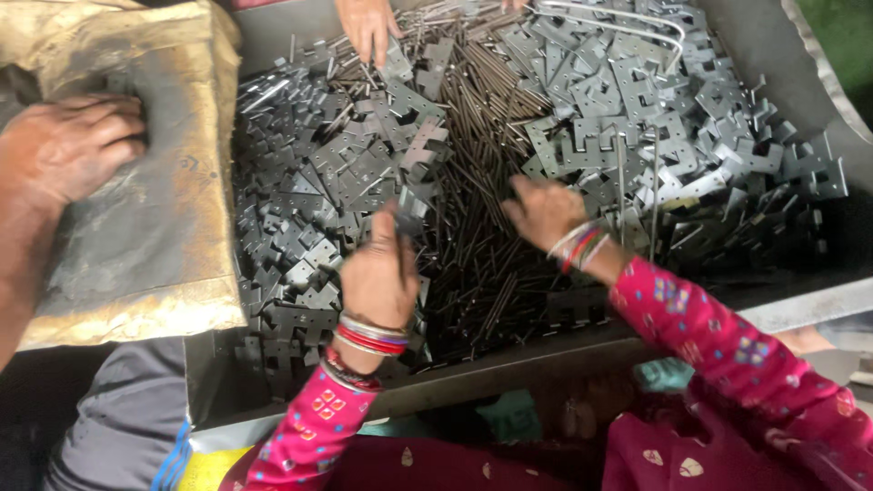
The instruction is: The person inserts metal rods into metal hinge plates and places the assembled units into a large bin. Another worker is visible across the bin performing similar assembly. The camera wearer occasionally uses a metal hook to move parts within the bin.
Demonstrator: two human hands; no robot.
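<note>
Where the pink sleeves reach over the near rim of the metal bin (546, 350), the left hand (377, 273) sits above the heap with its fingers drawn together, pinching what looks like a small dark plate; the piece itself is mostly hidden. Just right of it the right hand (544, 211) hovers with fingers loosely curled, tips touching the dark thin rods (477, 227) piled down the middle, though I cannot tell whether it grips one. The stamped grey plates (309, 209) lie heaped on both sides, and their notched edges and the rod ends could likely nick bare fingers digging in. At near left another person's hand (64, 150) presses flat on a worn sack (173, 227). At the far rim a third hand (366, 25) reaches down into the plates.
</note>
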